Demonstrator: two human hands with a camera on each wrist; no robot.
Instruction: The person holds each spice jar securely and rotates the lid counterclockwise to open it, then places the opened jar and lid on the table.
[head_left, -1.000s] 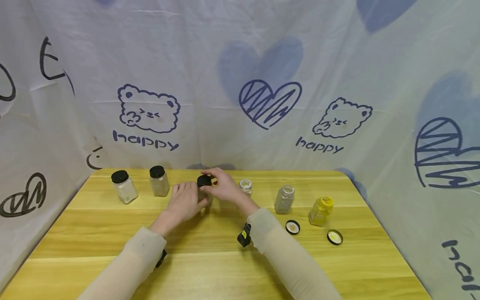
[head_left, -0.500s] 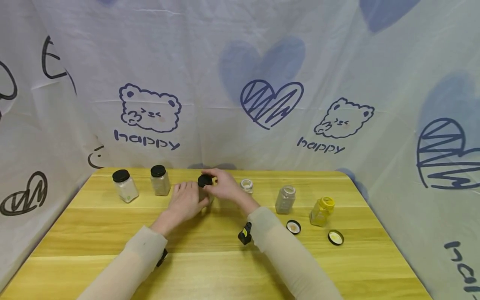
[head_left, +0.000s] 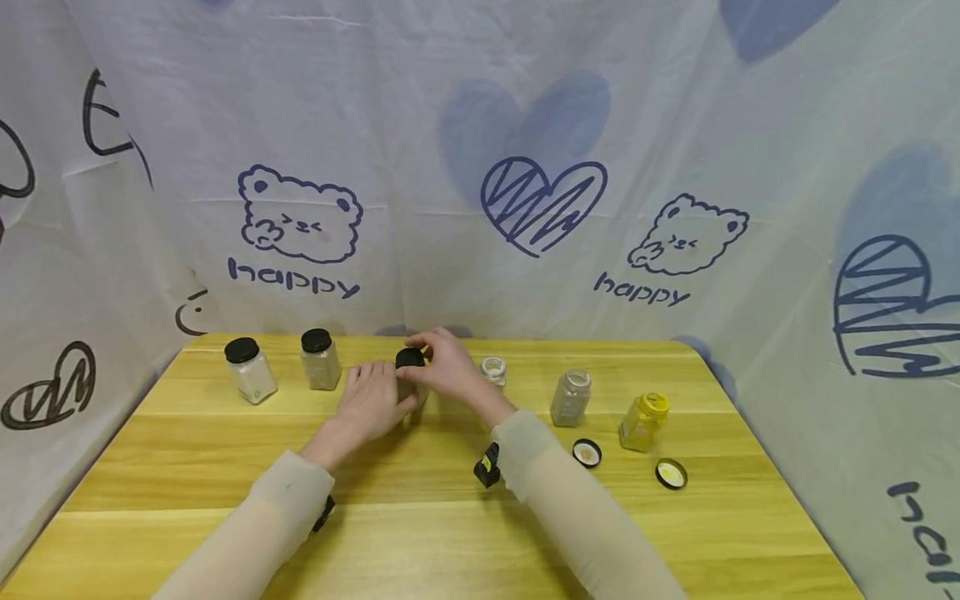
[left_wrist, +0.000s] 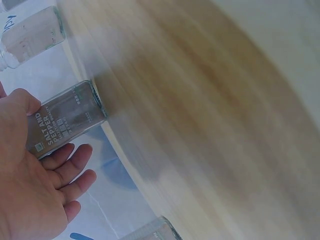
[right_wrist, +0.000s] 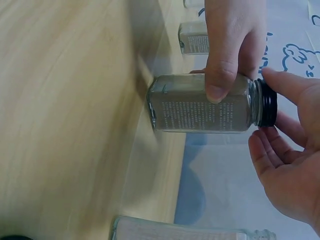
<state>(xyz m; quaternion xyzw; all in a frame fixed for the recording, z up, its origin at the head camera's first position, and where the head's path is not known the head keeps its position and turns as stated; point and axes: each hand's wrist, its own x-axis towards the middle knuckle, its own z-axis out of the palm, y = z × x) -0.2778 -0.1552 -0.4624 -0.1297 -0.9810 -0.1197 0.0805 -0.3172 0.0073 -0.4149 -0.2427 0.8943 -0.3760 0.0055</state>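
Observation:
A square glass spice jar [right_wrist: 200, 112] with brownish-grey contents and printed white text stands upright on the table. In the left wrist view its label reads "SALT AND PEPPER". My left hand [head_left: 369, 400] grips the jar's body between thumb and fingers. The black screw lid [right_wrist: 269, 103] is on the jar's neck, and my right hand [head_left: 452, 369] holds it by the rim with thumb and fingertips. In the head view both hands hide most of the jar.
Two black-capped jars, one white-filled [head_left: 252, 377] and one greyish [head_left: 321, 365], stand left. To the right are uncapped jars: a small pale one [head_left: 493, 372], a grey one [head_left: 571, 400] and a yellow one [head_left: 642, 422]. Two lids [head_left: 587, 453] lie upturned nearby. A printed cloth [head_left: 420, 275] hangs behind the table.
My right hand's fingers have shifted slightly around the lid, the thumb now further across its front. My left hand stays in place on the jar.

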